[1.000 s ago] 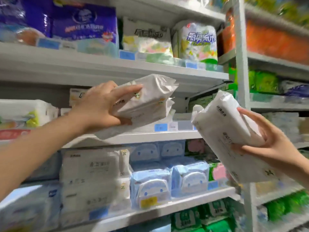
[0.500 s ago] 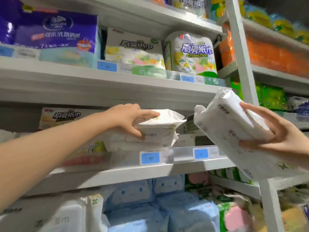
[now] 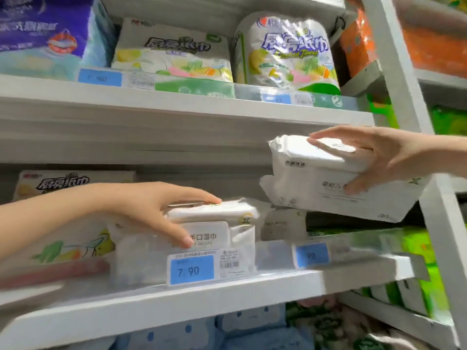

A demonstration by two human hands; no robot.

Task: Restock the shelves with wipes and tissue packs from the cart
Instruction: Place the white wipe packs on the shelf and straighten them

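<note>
My left hand (image 3: pixel 161 205) holds a white wipes pack (image 3: pixel 235 215) that sits on the middle shelf (image 3: pixel 252 286), fingers lying on its top and thumb against its front. It seems to rest on another white pack below it, partly hidden by the clear shelf lip. My right hand (image 3: pixel 384 157) grips a second, larger white wipes pack (image 3: pixel 310 183) in the air above the right part of the same shelf, fingers over the top and thumb on the front. A further white pack (image 3: pixel 280 224) stands behind, between the two.
A kitchen-towel pack (image 3: pixel 63 223) fills the shelf's left end. The upper shelf carries kitchen-paper packs (image 3: pixel 174 54), a roll pack (image 3: pixel 288 51) and a purple pack (image 3: pixel 43 29). A white upright post (image 3: pixel 404 97) stands right of my right hand. Blue packs (image 3: pixel 252 322) lie on the shelf below.
My left hand has set its pack down onto the middle shelf. My right hand has swung its pack from tilted to nearly level and moved it left toward the shelf. The view has moved closer.
</note>
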